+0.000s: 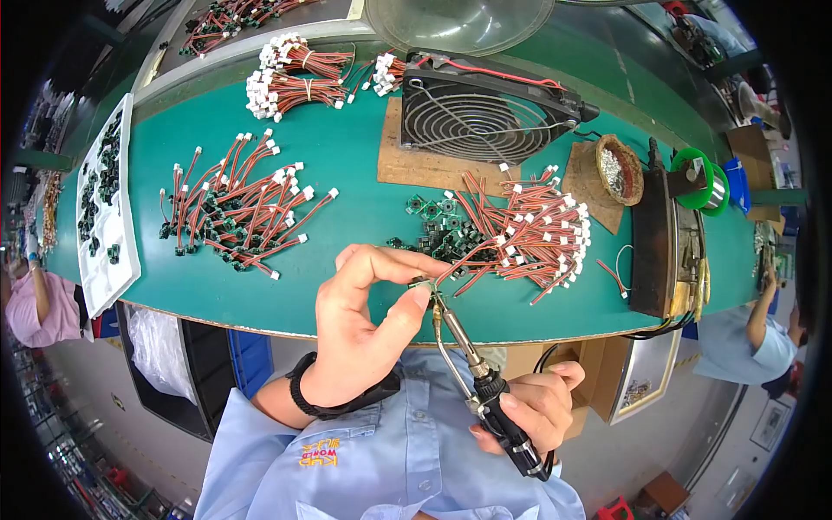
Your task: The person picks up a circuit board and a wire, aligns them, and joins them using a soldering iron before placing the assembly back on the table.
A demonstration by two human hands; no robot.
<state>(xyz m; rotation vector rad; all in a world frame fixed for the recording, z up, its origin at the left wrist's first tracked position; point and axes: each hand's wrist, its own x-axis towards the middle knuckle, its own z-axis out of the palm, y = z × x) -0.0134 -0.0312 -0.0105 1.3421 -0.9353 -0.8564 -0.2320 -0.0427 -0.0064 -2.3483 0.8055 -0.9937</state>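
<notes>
My left hand point(357, 316) is closed in a pinch on a small circuit board point(422, 282), mostly covered by the thumb and finger. My right hand point(539, 407) grips the black handle of a soldering iron point(492, 394). The iron's tip, with a thin metal tube alongside it, meets the board or sits very close to it. A red-brown wire runs up to the board from a heap of white-plugged cables point(542, 234). Just beyond the left fingers lie loose small boards point(446, 234). Further left spreads a heap of boards with cables attached point(238, 208).
A framed fan point(485, 113) stands at the back on cardboard. To the right are a round dish of metal shavings point(620, 171), a dark metal box point(654, 238) and a green spool point(712, 185). Far left lies a white tray point(126, 260) of boards; banded cable bundles point(303, 82) sit behind.
</notes>
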